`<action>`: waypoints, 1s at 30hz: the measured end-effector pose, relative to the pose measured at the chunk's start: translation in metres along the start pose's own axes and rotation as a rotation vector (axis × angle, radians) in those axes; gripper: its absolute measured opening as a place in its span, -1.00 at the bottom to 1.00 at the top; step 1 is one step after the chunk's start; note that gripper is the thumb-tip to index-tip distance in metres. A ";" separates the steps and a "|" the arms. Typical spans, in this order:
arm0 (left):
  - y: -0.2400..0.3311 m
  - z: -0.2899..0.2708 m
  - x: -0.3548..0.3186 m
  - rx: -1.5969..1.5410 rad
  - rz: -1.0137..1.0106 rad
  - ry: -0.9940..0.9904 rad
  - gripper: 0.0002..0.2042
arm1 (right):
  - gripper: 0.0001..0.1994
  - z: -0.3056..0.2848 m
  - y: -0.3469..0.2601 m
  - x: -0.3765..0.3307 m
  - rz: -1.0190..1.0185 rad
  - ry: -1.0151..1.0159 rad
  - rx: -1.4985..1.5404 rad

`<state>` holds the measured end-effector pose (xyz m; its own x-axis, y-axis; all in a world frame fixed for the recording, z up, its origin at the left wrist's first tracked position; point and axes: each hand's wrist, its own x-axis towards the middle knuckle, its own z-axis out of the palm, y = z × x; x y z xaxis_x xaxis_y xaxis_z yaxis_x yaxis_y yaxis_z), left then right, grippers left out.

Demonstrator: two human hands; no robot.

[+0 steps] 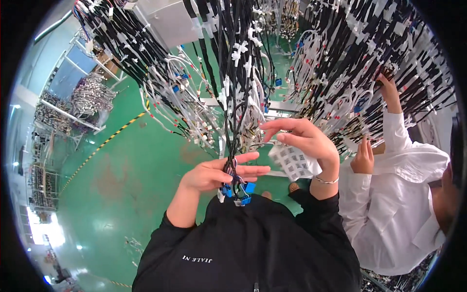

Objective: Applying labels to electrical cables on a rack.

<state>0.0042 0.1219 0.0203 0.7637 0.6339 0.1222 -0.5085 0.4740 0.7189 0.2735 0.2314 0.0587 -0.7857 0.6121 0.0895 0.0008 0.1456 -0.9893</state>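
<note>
In front of my chest hangs a black wire harness [234, 129], its lower end splitting into thin wires with blue connectors [246, 199] and white ones. My left hand [209, 174] holds this lower end between thumb and fingers, the fingers stretched out behind the wires. To the right, my right hand [306, 141] is bent over, thumb and forefinger close together near the harness. A white sheet of labels [296, 163] with rows of grey printed squares is held under its palm. Whether a single label sits at the fingertips is too small to tell.
Dense bundles of black harnesses [131, 48] hang at far left, with more bundles [360, 63] at right. A co-worker in a white shirt [384, 204] stands close on the right, hands among the cables. Racks [73, 114] stand left on the green floor [112, 180].
</note>
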 end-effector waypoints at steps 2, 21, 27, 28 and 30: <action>0.008 -0.003 -0.004 0.043 -0.082 -0.003 -0.31 | -0.71 -0.002 0.005 0.002 0.021 -0.042 0.044; 0.080 -0.007 -0.096 0.613 0.377 0.045 -0.68 | -0.48 -0.063 0.064 0.064 -0.094 0.750 -0.430; 0.091 -0.018 -0.105 0.653 0.373 -0.012 -0.63 | -0.05 -0.131 0.047 0.140 -0.271 0.508 -0.159; 0.091 -0.019 -0.106 0.673 0.374 0.005 -0.63 | -0.09 -0.137 0.046 0.149 -0.268 0.461 -0.158; 0.090 -0.019 -0.106 0.672 0.382 0.021 -0.64 | -0.13 -0.140 0.044 0.164 -0.206 0.369 -0.121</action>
<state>-0.1297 0.1088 0.0588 0.5728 0.6933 0.4373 -0.3796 -0.2485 0.8911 0.2316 0.4468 0.0458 -0.5031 0.7942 0.3408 -0.0429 0.3709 -0.9277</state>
